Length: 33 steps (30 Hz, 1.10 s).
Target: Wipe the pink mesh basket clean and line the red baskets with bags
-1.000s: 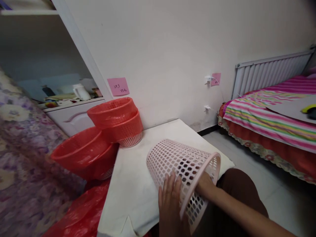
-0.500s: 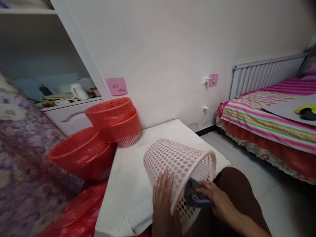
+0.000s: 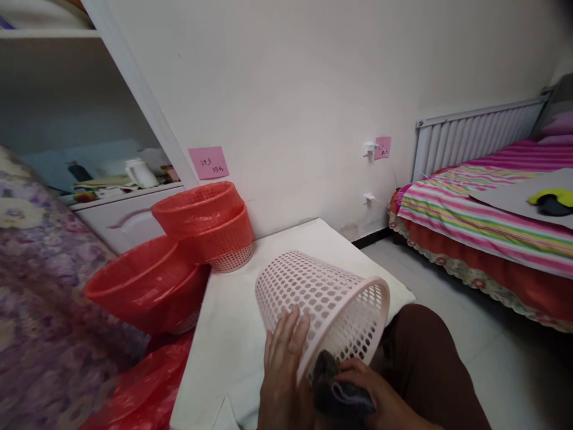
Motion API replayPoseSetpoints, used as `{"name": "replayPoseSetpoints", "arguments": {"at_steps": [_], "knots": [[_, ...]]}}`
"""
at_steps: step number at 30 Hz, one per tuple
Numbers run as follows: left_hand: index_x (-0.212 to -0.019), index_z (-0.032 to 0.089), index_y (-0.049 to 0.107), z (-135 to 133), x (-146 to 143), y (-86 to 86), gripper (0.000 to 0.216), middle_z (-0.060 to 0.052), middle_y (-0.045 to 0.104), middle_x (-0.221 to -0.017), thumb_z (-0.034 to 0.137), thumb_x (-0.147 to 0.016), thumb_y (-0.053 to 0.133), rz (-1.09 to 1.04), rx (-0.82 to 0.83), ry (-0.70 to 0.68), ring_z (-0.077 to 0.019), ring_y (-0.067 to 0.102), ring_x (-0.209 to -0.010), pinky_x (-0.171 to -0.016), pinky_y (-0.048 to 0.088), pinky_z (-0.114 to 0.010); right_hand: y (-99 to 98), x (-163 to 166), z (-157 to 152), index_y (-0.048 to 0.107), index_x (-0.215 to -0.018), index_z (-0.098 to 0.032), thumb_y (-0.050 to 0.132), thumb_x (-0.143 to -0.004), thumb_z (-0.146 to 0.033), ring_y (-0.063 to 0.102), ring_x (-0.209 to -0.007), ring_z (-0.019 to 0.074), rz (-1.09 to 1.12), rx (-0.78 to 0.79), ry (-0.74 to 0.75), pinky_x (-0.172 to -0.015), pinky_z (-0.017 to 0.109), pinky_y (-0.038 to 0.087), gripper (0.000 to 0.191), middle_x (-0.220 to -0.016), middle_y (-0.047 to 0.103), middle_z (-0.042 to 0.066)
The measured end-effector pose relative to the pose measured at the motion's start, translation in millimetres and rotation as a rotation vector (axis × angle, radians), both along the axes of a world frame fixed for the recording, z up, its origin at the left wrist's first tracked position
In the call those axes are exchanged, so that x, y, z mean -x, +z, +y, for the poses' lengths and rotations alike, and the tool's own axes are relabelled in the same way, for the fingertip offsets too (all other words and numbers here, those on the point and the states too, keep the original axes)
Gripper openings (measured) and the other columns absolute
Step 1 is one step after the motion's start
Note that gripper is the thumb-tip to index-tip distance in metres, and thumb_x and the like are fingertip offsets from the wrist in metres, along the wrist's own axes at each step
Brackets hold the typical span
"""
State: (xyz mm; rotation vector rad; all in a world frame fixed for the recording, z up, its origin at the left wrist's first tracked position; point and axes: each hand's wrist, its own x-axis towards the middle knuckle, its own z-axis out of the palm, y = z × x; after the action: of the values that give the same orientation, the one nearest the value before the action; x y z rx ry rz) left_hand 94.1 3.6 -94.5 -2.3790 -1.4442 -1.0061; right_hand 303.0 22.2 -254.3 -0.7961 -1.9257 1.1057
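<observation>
A pale pink plastic wastebasket (image 3: 308, 292) with a holed wall lies on its side, its mouth facing toward me and to the right. My left hand (image 3: 284, 364) holds it near the rim, with the fingers flat along the outer wall and the thumb partly hidden at the rim. Bunched in my right hand (image 3: 367, 388) is a dark grey cloth (image 3: 333, 394) with a light purple edge. The cloth is at the lower part of the rim, close to my left hand. Whether it touches the rim is unclear.
The wastebasket rests on a white-covered table (image 3: 228, 340). Red baskets (image 3: 147, 280) covered in red plastic stand stacked at the left, with a red plastic bag (image 3: 147, 382) below. A flowered curtain (image 3: 49, 298) hangs far left. At the right is a bed (image 3: 483, 215); my knee (image 3: 434, 352) is beside the table.
My right hand has drawn the cloth from inside the wastebasket's mouth down and left to the lower rim. My left hand keeps its hold, and the wastebasket has barely shifted.
</observation>
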Motion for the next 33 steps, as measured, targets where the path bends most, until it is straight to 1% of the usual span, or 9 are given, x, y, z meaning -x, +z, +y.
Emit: {"name": "replayPoseSetpoints", "arguments": {"at_steps": [5, 10, 13, 16, 20, 22, 27, 29, 33], "knots": [[-0.143, 0.023, 0.037, 4, 8, 31.2, 0.074, -0.012, 0.056, -0.141, -0.004, -0.075, 0.035, 0.095, -0.080, 0.010, -0.0230, 0.047, -0.136, -0.105, 0.046, -0.053, 26.8, 21, 12, 0.060, -0.126, -0.027, 0.058, -0.060, -0.002, 0.059, -0.117, 0.0249, -0.044, -0.083, 0.010, -0.098, 0.038, 0.048, 0.070, -0.128, 0.060, 0.010], [-0.128, 0.023, 0.049, 11, 4, 44.5, 0.062, -0.013, 0.054, -0.134, -0.002, -0.072, 0.041, -0.055, 0.017, 0.040, -0.0196, 0.057, -0.125, -0.096, 0.056, -0.039, 36.5, 10, 34, 0.057, -0.130, -0.024, 0.046, -0.054, 0.006, 0.048, -0.133, 0.0268, -0.385, -0.141, -0.299, -0.103, 0.043, 0.046, 0.083, -0.143, 0.051, 0.012], [-0.135, 0.023, 0.043, 9, 8, 31.9, 0.064, -0.012, 0.055, -0.136, 0.001, -0.075, 0.044, -0.009, -0.002, -0.027, -0.0214, 0.053, -0.131, -0.102, 0.052, -0.043, 38.7, -5, 47, 0.055, -0.133, -0.022, 0.044, -0.054, 0.008, 0.045, -0.136, 0.0270, -0.527, -0.075, -0.383, -0.102, 0.042, 0.048, 0.085, -0.144, 0.048, 0.012], [-0.146, 0.022, 0.033, 1, 15, 3.5, 0.067, -0.014, 0.044, -0.150, 0.004, -0.082, 0.045, -0.001, 0.033, -0.032, -0.0244, 0.039, -0.142, -0.111, 0.041, -0.048, 34.2, -11, 53, 0.055, -0.133, -0.022, 0.043, -0.055, 0.008, 0.045, -0.136, 0.0252, -0.529, -0.052, -0.397, -0.102, 0.040, 0.048, 0.084, -0.144, 0.048, 0.012], [-0.150, 0.025, 0.028, -8, 22, -36.1, 0.062, -0.011, 0.034, -0.157, 0.011, -0.091, 0.040, -0.219, -0.001, -0.021, -0.0238, 0.031, -0.146, -0.115, 0.036, -0.045, 21.6, 4, 48, 0.057, -0.132, -0.022, 0.045, -0.056, 0.006, 0.046, -0.133, 0.0268, -0.451, -0.070, -0.460, -0.104, 0.042, 0.046, 0.082, -0.141, 0.049, 0.012], [-0.151, 0.025, 0.026, -8, 24, -45.7, 0.060, -0.010, 0.033, -0.157, 0.013, -0.093, 0.038, -0.234, -0.041, -0.042, -0.0236, 0.029, -0.147, -0.117, 0.032, -0.045, 17.4, 21, 39, 0.060, -0.128, -0.023, 0.050, -0.057, 0.004, 0.052, -0.127, 0.0284, -0.355, -0.049, -0.377, -0.102, 0.044, 0.046, 0.077, -0.136, 0.054, 0.012], [-0.151, 0.019, 0.025, -1, 19, -38.4, 0.063, -0.013, 0.034, -0.157, 0.011, -0.091, 0.040, -0.071, 0.000, -0.004, -0.0217, 0.026, -0.148, -0.117, 0.032, -0.042, 18.7, 56, 15, 0.067, -0.116, -0.030, 0.064, -0.063, -0.009, 0.065, -0.102, 0.0230, 0.009, 0.047, 0.025, -0.088, 0.035, 0.053, 0.057, -0.114, 0.066, 0.005], [-0.150, 0.021, 0.027, 2, 15, -33.8, 0.061, -0.012, 0.039, -0.155, 0.010, -0.091, 0.037, -0.076, -0.022, 0.015, -0.0198, 0.028, -0.147, -0.117, 0.034, -0.043, 24.5, 51, 16, 0.067, -0.116, -0.029, 0.062, -0.064, -0.007, 0.065, -0.103, 0.0226, -0.064, 0.027, -0.004, -0.089, 0.035, 0.052, 0.057, -0.115, 0.066, 0.005], [-0.149, 0.026, 0.029, 4, 7, -27.9, 0.063, -0.010, 0.044, -0.152, 0.008, -0.089, 0.034, -0.152, 0.029, 0.060, -0.0204, 0.030, -0.146, -0.116, 0.033, -0.053, 50.8, 19, 43, 0.065, -0.122, -0.026, 0.054, -0.059, 0.001, 0.059, -0.112, 0.0290, -0.568, -0.095, -0.218, -0.091, 0.042, 0.051, 0.070, -0.128, 0.061, 0.010]]}}
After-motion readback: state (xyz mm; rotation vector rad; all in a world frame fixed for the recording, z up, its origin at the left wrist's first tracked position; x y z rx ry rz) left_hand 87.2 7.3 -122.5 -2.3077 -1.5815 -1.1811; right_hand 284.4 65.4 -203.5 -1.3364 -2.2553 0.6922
